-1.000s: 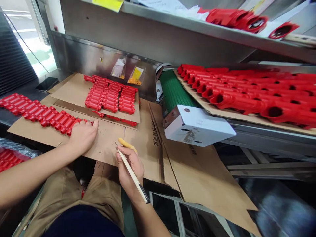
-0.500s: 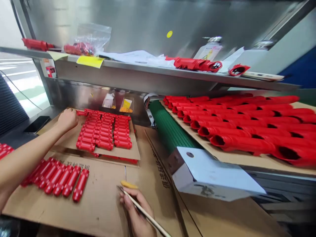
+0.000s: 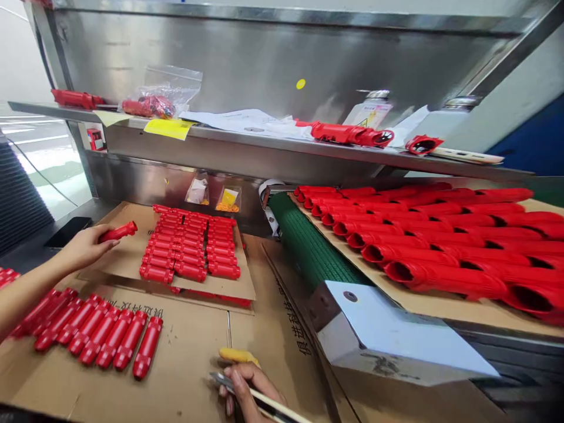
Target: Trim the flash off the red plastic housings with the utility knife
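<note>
I am holding one red plastic barrel (image 3: 118, 231) in my left hand (image 3: 83, 248), out at the far left over the cardboard sheet (image 3: 127, 258), fingers wrapped around its near end so the ribbed far end is sticking out toward the stacked block of the same barrels (image 3: 189, 249). It is looking like a light, stiff moulded piece, hollow I judge, and smooth enough to slide in the fingers, so I am gripping it around the middle of the body rather than pinching the tip; the ridged collar would be giving the surest purchase. Nearer to me, a single row of finished barrels (image 3: 92, 332) is lying side by side on the cardboard covering the bench (image 3: 185, 376). Moving right, my right hand (image 3: 249, 390) is resting at the near edge, closed around a thin pale-handled blade tool (image 3: 264, 400), with a small yellow piece (image 3: 238, 355) lying just beside the fingertips. Further right, a green belt (image 3: 308, 249) is running away from me, and beyond it long red tubes (image 3: 440, 247) are lying in rows on another sheet of cardboard, well apart from both hands.
</note>
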`<state>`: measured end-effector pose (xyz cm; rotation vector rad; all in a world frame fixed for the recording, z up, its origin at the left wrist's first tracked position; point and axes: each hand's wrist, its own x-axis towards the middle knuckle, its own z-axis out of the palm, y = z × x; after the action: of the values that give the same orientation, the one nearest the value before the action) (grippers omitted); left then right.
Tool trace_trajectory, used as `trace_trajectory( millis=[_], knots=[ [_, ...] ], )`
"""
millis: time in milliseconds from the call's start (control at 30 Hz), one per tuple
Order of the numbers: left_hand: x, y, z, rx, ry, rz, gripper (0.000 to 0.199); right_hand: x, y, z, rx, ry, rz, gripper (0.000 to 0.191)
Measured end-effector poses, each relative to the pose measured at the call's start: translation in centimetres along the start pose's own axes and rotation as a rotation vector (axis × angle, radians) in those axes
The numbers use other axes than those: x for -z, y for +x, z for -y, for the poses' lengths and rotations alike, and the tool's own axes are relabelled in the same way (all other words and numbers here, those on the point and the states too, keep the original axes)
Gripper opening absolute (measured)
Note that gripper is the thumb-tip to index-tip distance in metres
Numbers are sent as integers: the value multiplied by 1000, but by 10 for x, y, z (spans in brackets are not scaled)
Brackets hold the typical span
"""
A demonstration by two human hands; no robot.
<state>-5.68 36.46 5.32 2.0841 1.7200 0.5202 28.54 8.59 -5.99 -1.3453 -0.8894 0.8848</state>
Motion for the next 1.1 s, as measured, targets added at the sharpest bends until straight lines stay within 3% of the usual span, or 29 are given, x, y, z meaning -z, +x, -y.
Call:
trace_trajectory(
  millis=[67, 100, 200, 267, 333, 433, 533, 667, 800, 867, 967, 1033, 1100],
  knots=[
    [0, -83, -3, -36, -182, 27, 51, -2, 3, 15, -1, -16, 84, 52],
    [-5, -126, -8, -30, -417, 11, 57, -4, 1, 23, -5, 0, 89, 54],
    [-31, -241, -39, 157, -801, 104, 47, -12, -19, 48, -99, 1, 173, 57],
    [-49, -293, -63, 284, -946, 154, 41, -19, -42, 62, -171, -30, 329, 48],
    [-63, -325, -81, 401, -1036, 145, 42, -27, -67, 72, -240, -47, 501, 38],
    [-76, -346, -92, 529, -1091, 72, 49, -37, -96, 76, -304, -52, 580, 32],
    [-81, -354, -90, 569, -1073, 4, 49, -39, -111, 71, -202, -125, 546, 27],
    [-83, -360, -85, 460, -978, -57, 38, -35, -116, 70, 84, -305, 491, 28],
    [-88, -362, -90, 299, -1049, -225, 26, -34, -122, 68, 47, -290, 444, 26],
    [-91, -359, -95, 396, -1234, -207, 36, -37, -126, 63, 62, -262, 479, 24],
    [-94, -350, -103, 636, -1474, -126, 54, -42, -129, 55, 327, -300, 590, 24],
    [-94, -346, -104, 689, -1539, -94, 66, -42, -127, 54, 479, -328, 694, 28],
    [-94, -344, -101, 666, -1564, -59, 76, -36, -122, 58, 515, -348, 752, 29]
  ],
)
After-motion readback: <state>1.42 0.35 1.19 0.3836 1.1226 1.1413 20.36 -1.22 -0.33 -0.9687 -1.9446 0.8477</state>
